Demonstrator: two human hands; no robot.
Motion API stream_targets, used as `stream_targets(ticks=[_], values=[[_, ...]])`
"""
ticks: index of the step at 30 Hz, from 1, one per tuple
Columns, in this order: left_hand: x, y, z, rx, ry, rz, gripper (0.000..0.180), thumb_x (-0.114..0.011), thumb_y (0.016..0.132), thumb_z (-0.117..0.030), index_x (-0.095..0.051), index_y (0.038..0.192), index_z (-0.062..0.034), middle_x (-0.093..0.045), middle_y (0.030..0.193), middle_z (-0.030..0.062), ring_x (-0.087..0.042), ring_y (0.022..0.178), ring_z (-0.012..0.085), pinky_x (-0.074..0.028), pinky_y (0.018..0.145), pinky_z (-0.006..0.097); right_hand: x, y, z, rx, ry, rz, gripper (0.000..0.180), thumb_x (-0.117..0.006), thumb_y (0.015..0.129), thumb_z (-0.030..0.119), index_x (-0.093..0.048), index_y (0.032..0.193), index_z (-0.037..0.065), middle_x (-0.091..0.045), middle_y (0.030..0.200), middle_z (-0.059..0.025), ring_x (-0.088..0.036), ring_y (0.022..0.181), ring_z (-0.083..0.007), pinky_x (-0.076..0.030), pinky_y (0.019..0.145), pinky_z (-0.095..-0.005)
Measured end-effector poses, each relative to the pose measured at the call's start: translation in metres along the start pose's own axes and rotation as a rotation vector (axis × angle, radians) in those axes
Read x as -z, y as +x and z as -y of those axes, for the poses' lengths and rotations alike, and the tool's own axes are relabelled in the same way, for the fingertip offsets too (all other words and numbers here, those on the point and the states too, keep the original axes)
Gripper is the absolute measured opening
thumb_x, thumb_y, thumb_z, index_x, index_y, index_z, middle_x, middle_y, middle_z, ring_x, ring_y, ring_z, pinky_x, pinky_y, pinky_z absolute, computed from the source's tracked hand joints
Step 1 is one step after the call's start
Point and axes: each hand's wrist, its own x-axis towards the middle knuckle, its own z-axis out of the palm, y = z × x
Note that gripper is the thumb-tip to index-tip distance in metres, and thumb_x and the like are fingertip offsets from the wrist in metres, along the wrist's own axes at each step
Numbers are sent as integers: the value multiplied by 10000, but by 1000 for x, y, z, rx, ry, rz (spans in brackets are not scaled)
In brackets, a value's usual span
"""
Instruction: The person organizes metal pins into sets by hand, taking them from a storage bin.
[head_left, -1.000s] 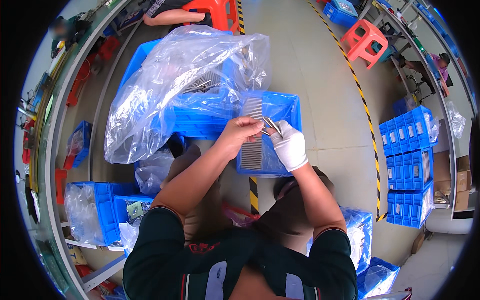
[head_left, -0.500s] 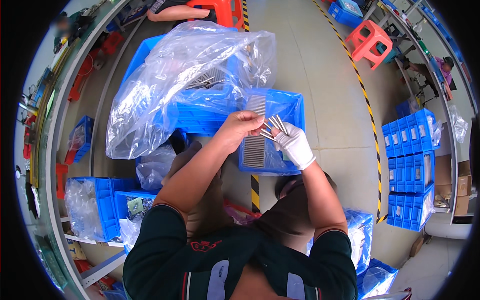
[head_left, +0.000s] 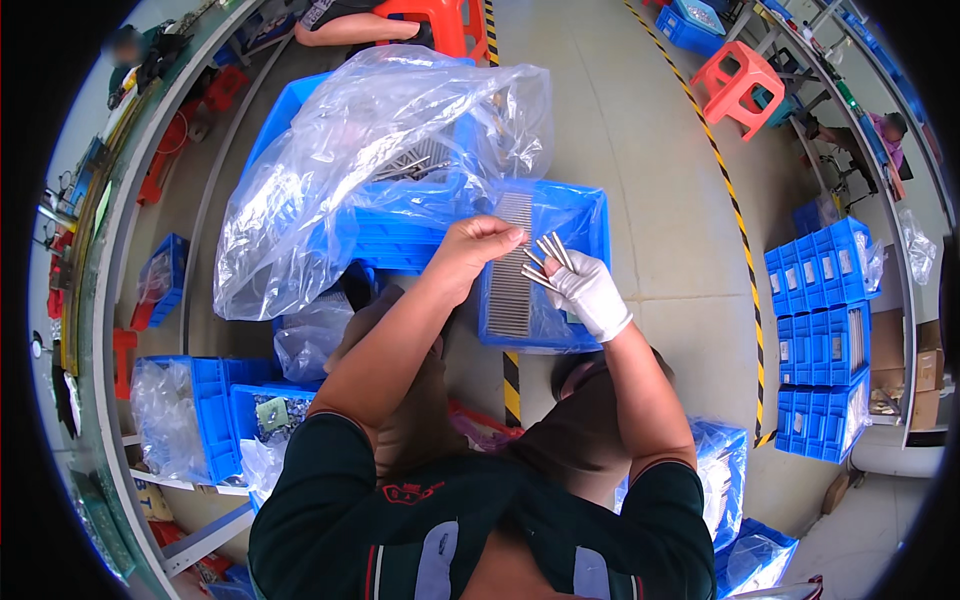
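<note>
My right hand [head_left: 590, 293], in a white glove, is closed around several slim metal pins [head_left: 550, 262] that fan out from its fingers. Just left of them is my bare left hand [head_left: 480, 250], thumb and forefinger pinched together; whether a pin sits between the tips is too small to make out. Both hands are above a small blue crate [head_left: 598, 225] lined with clear plastic. Inside it, a long neat row of metal pins [head_left: 510, 295] lies side by side, partly covered by my left hand.
Beyond my left hand stands a larger blue crate [head_left: 400, 225], draped with a clear plastic bag [head_left: 310, 170] and holding loose pins [head_left: 415, 160]. Blue crates [head_left: 820, 340] are stacked at the right, past yellow-black floor tape [head_left: 735, 215]. A red stool [head_left: 738, 85] stands farther off; another person's leg [head_left: 355, 27] shows at the top.
My left hand has drawn a little left, away from the pins in my right hand, so a gap now shows between them. The right hand stays nearly in place.
</note>
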Motion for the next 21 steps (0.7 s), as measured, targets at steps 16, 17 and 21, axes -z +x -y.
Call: stream_targets(ticks=[16, 17, 21], values=[[-5, -5, 5, 91, 57, 56, 179, -675, 817, -174, -665, 898, -15, -640, 830, 21, -555, 771, 91, -422, 756, 244, -7, 7, -14, 50, -149, -85, 264, -585, 896, 254, -604, 790, 13, -490, 580, 11, -430, 500, -67, -369, 466, -246], [-5, -4, 5, 103, 52, 48, 180, -674, 818, -176, -666, 898, -16, -639, 827, 19, -552, 762, 90, -421, 749, 243, -7, 7, -13, 40, -156, -97, 261, -584, 897, 253, -605, 793, 14, -488, 580, 13, -426, 502, -66, -368, 466, -247], [-3, -1, 3, 4, 22, -33, 182, -671, 822, -195, -668, 889, -25, -629, 798, 7, -528, 721, 84, -412, 710, 241, -5, 6, -11, 12, -121, -40, 255, -584, 897, 258, -613, 808, 21, -491, 592, 21, -422, 510, -59, -364, 470, -242]])
